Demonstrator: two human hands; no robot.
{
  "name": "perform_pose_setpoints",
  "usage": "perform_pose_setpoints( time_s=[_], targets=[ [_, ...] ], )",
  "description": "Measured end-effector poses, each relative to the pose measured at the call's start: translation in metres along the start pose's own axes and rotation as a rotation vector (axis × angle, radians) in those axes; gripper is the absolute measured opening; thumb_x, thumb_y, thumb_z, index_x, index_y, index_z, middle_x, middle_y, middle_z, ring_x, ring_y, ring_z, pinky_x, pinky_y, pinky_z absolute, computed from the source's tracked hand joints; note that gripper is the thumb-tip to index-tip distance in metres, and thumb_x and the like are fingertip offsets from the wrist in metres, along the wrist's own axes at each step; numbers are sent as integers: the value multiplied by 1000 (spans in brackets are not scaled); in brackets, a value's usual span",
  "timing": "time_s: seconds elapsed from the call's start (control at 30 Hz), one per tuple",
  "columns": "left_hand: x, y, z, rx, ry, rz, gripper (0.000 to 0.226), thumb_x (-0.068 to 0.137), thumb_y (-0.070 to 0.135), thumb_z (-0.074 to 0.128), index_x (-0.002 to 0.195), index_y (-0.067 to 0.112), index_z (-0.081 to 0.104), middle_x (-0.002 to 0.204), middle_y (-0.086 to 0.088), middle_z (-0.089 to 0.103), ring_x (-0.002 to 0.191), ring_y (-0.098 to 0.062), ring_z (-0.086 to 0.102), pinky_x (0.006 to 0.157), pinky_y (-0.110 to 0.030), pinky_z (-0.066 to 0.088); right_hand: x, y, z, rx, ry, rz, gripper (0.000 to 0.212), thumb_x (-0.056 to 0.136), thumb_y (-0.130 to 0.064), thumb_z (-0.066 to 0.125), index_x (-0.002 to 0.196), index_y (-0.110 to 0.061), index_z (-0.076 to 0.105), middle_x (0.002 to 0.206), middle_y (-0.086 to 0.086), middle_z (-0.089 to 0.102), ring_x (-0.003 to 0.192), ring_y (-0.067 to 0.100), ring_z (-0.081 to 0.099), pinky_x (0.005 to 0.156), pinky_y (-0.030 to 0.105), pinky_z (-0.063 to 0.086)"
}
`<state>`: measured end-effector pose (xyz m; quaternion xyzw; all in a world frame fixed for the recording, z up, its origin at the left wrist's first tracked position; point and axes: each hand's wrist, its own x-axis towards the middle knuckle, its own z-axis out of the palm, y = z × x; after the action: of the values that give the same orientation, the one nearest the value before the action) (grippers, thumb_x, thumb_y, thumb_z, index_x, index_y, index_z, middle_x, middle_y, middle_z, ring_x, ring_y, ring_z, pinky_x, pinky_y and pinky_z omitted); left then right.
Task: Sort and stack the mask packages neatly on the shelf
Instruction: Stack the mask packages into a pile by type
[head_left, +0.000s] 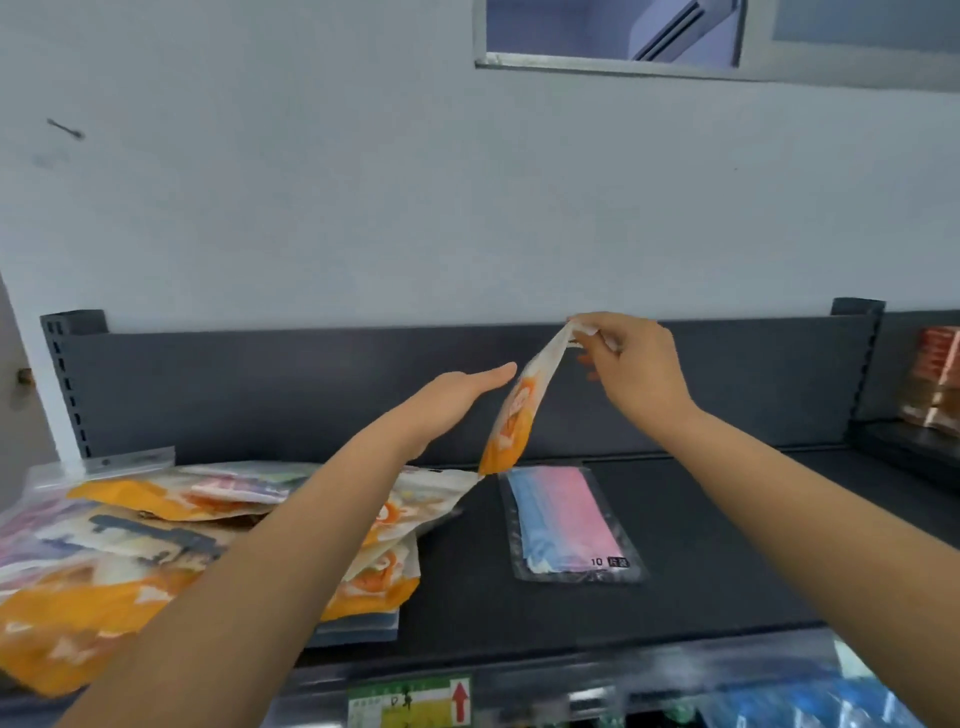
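Orange and white, the mask package (514, 415) hangs in the air from the person's right hand (631, 364), whose fingers (592, 332) are pinched together on its top edge, up near the rim of the shelf's dark back panel (260, 384). The package dangles at a slant, its lower corner coming down just above the far end of the shelf (727, 545) without quite touching it as far as I can see. The left hand (457, 395) is held flat beside it, fingers straight and together, palm turned toward the package, gripping nothing; whether the fingertips brush the plastic I cannot tell. Below the hanging package, a clear package of pink and blue masks (566, 519) lies flat and alone on the dark shelf, marked "10" at its near corner. Off to the left sits a loose pile of packages (130, 545), mostly orange and white with some paler and purple ones among them, overlapping at all angles and partly hidden under the left forearm. On the shelf's front edge there is a green and yellow label (410, 701) with a red arrow pointing up. Reddish boxes (935, 379) stand on the neighbouring shelf at the far right.
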<state>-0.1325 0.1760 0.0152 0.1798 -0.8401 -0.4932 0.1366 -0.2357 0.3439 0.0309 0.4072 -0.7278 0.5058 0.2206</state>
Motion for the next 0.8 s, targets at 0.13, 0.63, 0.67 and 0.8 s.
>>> perform_pose_setpoints(
  time_s=[0.13, 0.63, 0.67, 0.8],
  targets=[
    [3, 13, 57, -242, -174, -39, 57, 82, 70, 47, 104, 22, 69, 102, -4, 70, 98, -24, 65, 99, -44, 47, -1, 15, -45, 295, 34, 205, 18, 96, -12, 52, 97, -16, 69, 94, 7, 71, 76, 25, 73, 61, 34, 62],
    [63, 28, 222, -566, 67, -193, 41, 79, 20, 79, 112, -1, 65, 101, -13, 73, 83, -23, 70, 69, -31, 58, -21, 174, -136, 426, -200, 914, 26, 99, -15, 41, 115, -2, 57, 85, 11, 66, 68, 25, 63, 60, 37, 52],
    [66, 26, 229, -534, 98, -202, 42, 80, 21, 79, 111, -1, 62, 99, -11, 72, 84, -22, 68, 68, -31, 56, -24, 181, -133, 413, -265, 919, 28, 97, -21, 47, 110, 0, 61, 89, 12, 69, 72, 25, 64, 64, 35, 54],
    [72, 24, 251, -300, 156, -201, 42, 85, 25, 73, 114, 4, 50, 102, -6, 58, 99, -22, 57, 84, -31, 48, -33, 206, -115, 29, -431, 854, 42, 75, -34, 75, 99, -2, 63, 92, 9, 65, 75, 19, 58, 64, 26, 44]
  ],
)
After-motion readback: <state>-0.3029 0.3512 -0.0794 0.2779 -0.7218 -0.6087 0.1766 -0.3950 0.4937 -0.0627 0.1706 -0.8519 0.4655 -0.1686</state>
